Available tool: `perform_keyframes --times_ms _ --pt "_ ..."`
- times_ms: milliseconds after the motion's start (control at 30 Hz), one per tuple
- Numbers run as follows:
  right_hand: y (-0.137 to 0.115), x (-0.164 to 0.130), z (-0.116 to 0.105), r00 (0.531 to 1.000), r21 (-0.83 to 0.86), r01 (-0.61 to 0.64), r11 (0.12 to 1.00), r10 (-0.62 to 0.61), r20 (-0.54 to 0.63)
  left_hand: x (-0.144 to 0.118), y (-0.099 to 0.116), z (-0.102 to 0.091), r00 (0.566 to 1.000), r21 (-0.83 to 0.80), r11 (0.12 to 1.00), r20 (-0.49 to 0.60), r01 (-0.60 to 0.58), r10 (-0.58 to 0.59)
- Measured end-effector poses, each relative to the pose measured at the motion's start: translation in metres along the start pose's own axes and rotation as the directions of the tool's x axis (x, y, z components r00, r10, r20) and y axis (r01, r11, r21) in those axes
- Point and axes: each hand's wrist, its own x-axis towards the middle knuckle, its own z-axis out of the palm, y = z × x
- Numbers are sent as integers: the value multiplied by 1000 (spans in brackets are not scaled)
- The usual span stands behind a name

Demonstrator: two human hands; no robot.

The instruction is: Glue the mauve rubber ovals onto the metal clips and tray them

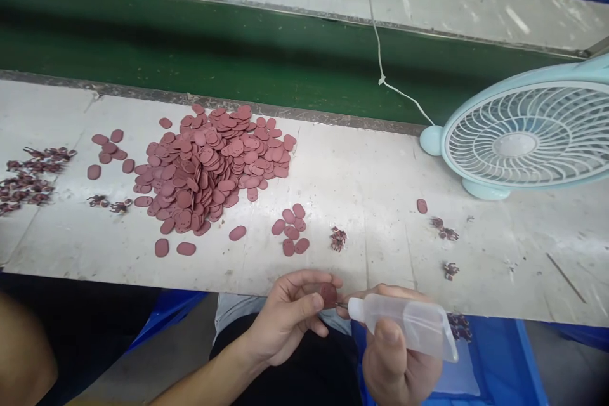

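Between the thumb and fingers of my left hand (288, 317) is a reddish-brown oval disc (328, 295), held over the table's front edge. My right hand (399, 355) grips a translucent squeeze bottle (409, 323) with a white cap, lying nearly level. Its thin dark nozzle points left and meets or nearly meets the disc; I cannot tell which. Just beyond my hands lie a small group of the same discs (290, 229) and a little cluster of dark brown figure-like pieces (338, 239).
A large heap of discs (214, 165) covers the table's left middle. More brown pieces (33, 177) lie far left and a few (445, 228) on the right. A light-blue fan (516, 139) stands at right, its white cord (379, 57) crossing the green belt (285, 57). Below is a blue crate (528, 355).
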Motion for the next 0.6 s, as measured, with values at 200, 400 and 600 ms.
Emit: perform_keyframes --times_ms 200,400,600 --pt "-12 5 3 1000 15 26 1000 -26 -12 -1 -1 0 1000 -11 1000 13 -10 10" --pt "-5 57 -19 889 671 -445 593 384 251 -6 2 -2 994 -85 996 106 5 4" --pt "43 98 -42 759 780 -626 7 236 607 -6 4 -5 993 -89 996 121 5 6"
